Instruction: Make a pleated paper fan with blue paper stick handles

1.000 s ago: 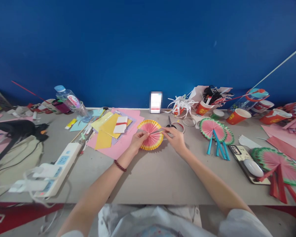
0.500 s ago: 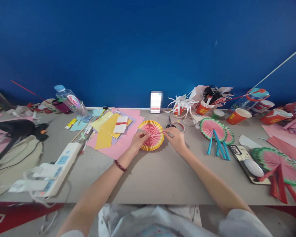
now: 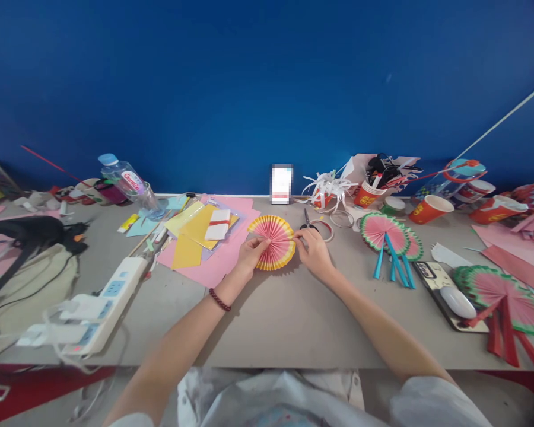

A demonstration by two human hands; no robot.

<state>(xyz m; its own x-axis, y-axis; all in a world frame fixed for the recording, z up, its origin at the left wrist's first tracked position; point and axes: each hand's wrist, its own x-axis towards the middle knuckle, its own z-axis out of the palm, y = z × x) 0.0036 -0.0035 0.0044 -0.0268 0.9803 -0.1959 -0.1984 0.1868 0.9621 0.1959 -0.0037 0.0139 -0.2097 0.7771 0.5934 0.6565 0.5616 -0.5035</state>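
A round pleated paper fan (image 3: 276, 252), pink with a yellow-and-white rim, is held just above the grey table. My left hand (image 3: 252, 254) grips it from the left, thumb pressed near its centre. At its right edge my right hand (image 3: 312, 249) has its fingertips pinched on the rim. Whether a thin piece lies between those fingertips is too small to tell. Beyond the right hand lie scissors (image 3: 308, 219) and a roll of tape (image 3: 324, 229).
Pink paper (image 3: 235, 252) and yellow sheets (image 3: 187, 252) lie left, by a power strip (image 3: 122, 296) and a bottle (image 3: 131, 181). Finished watermelon-coloured fans (image 3: 385, 232), a phone (image 3: 440, 305) with a mouse (image 3: 457, 302) on it, and paper cups (image 3: 431, 209) stand right. A blue wall (image 3: 267, 89) rises behind.
The fan has shifted slightly left and turned a little. My right hand's fingers have curled in closer at its right edge; the left hand keeps its hold.
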